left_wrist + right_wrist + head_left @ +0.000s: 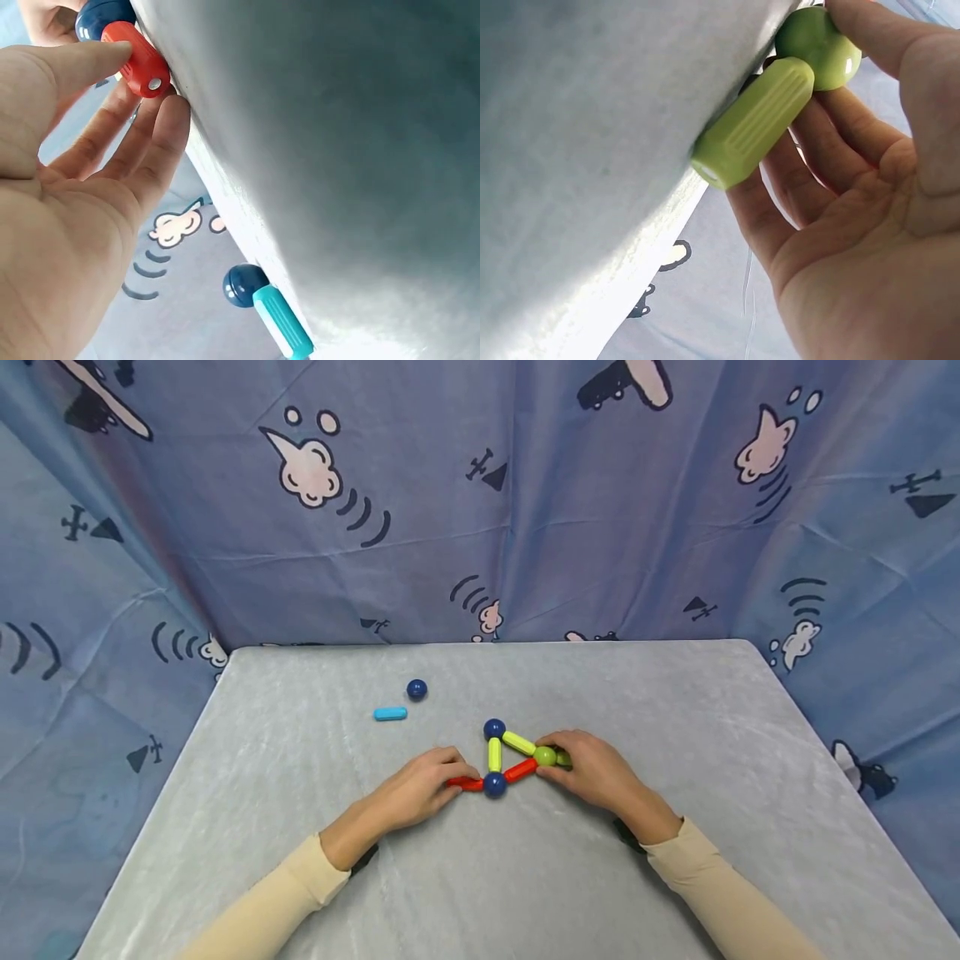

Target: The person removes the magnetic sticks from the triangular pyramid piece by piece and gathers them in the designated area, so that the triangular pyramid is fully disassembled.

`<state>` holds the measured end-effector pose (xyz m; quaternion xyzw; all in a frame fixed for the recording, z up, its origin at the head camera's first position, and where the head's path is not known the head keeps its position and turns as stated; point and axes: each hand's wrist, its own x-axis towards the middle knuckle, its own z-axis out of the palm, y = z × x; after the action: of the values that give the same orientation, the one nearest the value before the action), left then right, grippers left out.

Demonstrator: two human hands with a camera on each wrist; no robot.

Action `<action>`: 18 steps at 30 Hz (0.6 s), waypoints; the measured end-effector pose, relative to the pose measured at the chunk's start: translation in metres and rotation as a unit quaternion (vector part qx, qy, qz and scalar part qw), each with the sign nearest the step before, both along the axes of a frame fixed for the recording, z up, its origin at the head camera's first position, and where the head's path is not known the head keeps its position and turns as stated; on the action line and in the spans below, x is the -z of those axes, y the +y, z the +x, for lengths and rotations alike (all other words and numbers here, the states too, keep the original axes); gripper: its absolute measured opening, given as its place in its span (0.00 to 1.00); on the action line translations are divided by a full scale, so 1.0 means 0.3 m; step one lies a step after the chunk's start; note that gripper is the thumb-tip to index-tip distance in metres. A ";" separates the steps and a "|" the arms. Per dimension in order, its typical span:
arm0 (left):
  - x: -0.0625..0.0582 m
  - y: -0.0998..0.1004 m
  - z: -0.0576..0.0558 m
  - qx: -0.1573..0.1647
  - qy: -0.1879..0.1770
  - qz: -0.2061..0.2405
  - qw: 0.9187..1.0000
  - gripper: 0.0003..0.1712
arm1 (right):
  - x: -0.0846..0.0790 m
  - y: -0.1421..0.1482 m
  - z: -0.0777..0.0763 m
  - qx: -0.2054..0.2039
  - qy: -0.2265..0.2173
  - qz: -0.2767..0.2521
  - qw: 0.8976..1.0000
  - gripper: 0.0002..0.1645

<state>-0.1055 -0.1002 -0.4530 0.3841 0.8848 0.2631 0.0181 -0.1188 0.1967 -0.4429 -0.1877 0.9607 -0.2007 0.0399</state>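
A triangle of magnetic rods and balls lies on the table. Its corners are a far dark blue ball [494, 729], a near dark blue ball [495, 785] and a green ball [545, 756]. Two yellow-green rods [495, 755] and one red rod [521, 770] form its sides. My left hand [423, 789] pinches a second red rod [141, 64] that extends left from the near blue ball. With thumb and fingers my right hand [600, 770] grips the green ball. A further yellow-green rod [754, 124] sticks out from that ball beneath the right palm.
Farther back and to the left, a loose dark blue ball [417, 690] lies close to a light blue rod [391, 713]. The grey cloth-covered table [300, 893] ends at a patterned blue curtain [420, 527] behind and at both sides.
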 end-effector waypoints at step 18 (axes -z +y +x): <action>-0.007 0.005 0.003 -0.004 -0.015 -0.012 1.000 0.16 | 0.006 -0.002 0.004 0.000 0.009 -0.001 1.000 0.23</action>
<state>-0.1045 -0.0989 -0.4507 0.3765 0.8889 0.2585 0.0349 -0.1177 0.1960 -0.4448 -0.1900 0.9607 -0.2000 0.0315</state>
